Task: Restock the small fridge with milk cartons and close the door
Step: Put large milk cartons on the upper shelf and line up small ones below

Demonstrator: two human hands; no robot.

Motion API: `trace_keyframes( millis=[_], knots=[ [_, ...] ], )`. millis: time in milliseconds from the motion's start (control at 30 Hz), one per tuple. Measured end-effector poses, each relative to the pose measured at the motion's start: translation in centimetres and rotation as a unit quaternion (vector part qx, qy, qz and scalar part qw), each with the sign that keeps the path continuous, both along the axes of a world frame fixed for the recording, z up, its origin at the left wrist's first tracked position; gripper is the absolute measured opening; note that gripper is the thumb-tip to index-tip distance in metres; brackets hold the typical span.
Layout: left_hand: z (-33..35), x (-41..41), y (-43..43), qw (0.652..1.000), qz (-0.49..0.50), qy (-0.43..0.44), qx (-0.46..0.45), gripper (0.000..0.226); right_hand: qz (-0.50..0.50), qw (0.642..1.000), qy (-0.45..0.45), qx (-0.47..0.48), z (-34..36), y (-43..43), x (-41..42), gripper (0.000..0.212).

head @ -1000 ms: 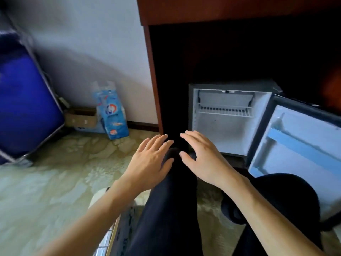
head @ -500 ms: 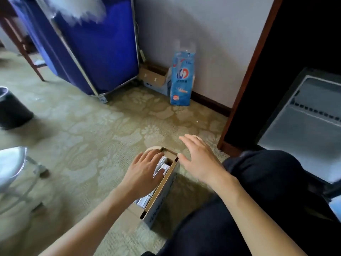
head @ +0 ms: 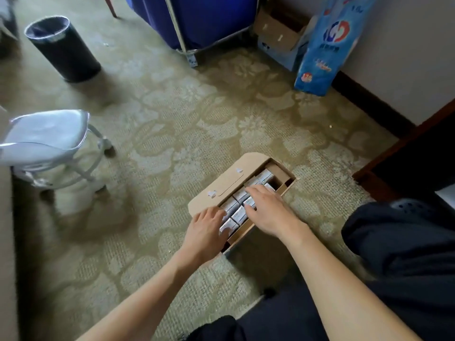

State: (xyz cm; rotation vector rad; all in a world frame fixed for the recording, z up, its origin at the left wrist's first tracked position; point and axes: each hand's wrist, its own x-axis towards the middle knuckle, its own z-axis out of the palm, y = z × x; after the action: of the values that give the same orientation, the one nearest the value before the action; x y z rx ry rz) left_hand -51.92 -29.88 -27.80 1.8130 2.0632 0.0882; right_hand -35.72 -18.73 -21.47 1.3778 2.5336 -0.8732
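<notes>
Currently, with right hand [head: 269,211] fingers flat and left hand [head: 205,233] fingers bent (grip unclear) on milk cartons [head: 238,214] packed tightly in the cardboard box [head: 221,185] at lower centre, an extracted carton may jam or slip.

Open box [head: 229,180] sat on the carpet [head: 172,119] toward its right edge, milk cartons [head: 237,214] in rows inside. Left hand [head: 204,232] rested on the near cartons, right hand [head: 268,210] on those beyond. Bin [head: 64,50] stood at the far-left corner, stool [head: 46,134] at the left edge.
</notes>
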Motion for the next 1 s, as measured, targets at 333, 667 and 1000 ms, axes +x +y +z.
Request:
trace_keyframes(
  millis=[333,667,1000],
  knots=[
    [-3.9,1.4,-0.5,0.995,0.053,0.065,0.054,0.034,0.051,0.995,-0.074,-0.032,-5.7,-0.5,-1.6,0.047],
    [-3.7,2.9,0.8,0.989,0.070,0.126,0.021,0.029,0.092,0.988,-0.127,0.007,-7.6,-0.7,-2.8,0.046],
    [-3.0,3.3,1.7,0.992,0.086,0.090,-0.032,0.019,0.130,0.974,-0.184,0.007,-7.4,0.0,-2.4,0.052]
  ],
)
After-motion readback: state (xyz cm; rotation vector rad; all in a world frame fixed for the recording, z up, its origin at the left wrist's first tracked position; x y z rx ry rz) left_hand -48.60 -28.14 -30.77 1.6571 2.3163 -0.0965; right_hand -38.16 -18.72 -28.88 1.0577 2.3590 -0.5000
